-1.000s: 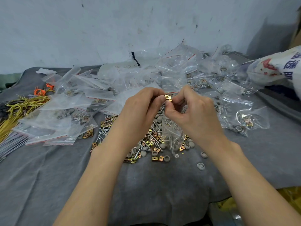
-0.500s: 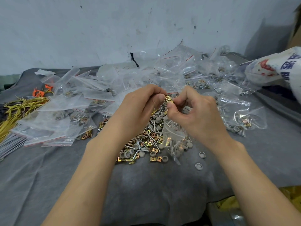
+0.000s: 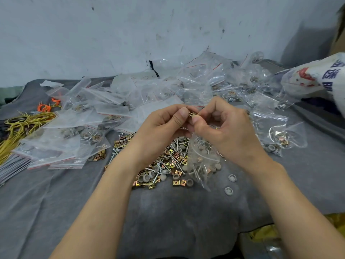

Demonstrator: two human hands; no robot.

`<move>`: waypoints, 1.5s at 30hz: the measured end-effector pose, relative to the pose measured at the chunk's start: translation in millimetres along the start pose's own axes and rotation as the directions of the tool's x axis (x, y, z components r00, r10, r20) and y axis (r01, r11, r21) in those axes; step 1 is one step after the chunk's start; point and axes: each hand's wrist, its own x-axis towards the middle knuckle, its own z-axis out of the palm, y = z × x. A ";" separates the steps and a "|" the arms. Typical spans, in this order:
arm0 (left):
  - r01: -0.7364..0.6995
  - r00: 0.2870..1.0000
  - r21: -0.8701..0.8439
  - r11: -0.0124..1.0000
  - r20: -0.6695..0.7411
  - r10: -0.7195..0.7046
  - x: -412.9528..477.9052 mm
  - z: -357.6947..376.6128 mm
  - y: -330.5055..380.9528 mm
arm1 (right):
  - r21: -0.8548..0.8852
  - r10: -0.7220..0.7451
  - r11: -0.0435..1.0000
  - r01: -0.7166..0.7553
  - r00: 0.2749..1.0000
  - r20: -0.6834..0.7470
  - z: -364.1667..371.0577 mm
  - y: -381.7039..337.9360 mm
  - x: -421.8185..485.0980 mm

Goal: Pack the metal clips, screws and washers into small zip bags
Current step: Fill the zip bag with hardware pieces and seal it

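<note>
One clip [image 3: 192,114] pinched between left hand [image 3: 160,127], right hand [image 3: 228,128]

Glossy clear plastic zip bags [image 3: 104,116], brassy shiny metal clips [image 3: 176,182] (some coppery), matt grey cloth [image 3: 168,221].

Soft even daylight, faint shadows; sharp centre, wide-angle bending at edges.
</note>
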 end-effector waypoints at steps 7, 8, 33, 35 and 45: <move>0.024 1.000 -0.017 1.000 -0.016 -0.024 0.6 4.3 -2.6 | 0.024 0.003 1.000 -0.003 1.000 0.023 1.8 -3.2 0.1; 0.029 0.999 -0.025 0.999 -0.020 -0.030 0.9 5.1 -3.1 | 0.023 0.003 1.000 -0.004 1.000 0.023 2.3 -3.0 -0.2; -0.156 0.937 0.431 0.889 -0.221 0.272 4.3 8.8 29.8 | 0.146 0.141 0.982 -0.118 0.978 -0.154 0.9 4.5 12.1; -0.179 0.941 0.529 0.829 -0.153 0.300 2.0 12.9 31.9 | 0.119 0.129 0.986 -0.113 0.982 -0.138 1.6 4.3 11.1; -0.137 0.964 0.764 0.631 -0.043 0.262 -3.6 10.1 21.4 | 0.051 0.135 0.990 -0.128 0.974 -0.182 -4.0 10.2 9.9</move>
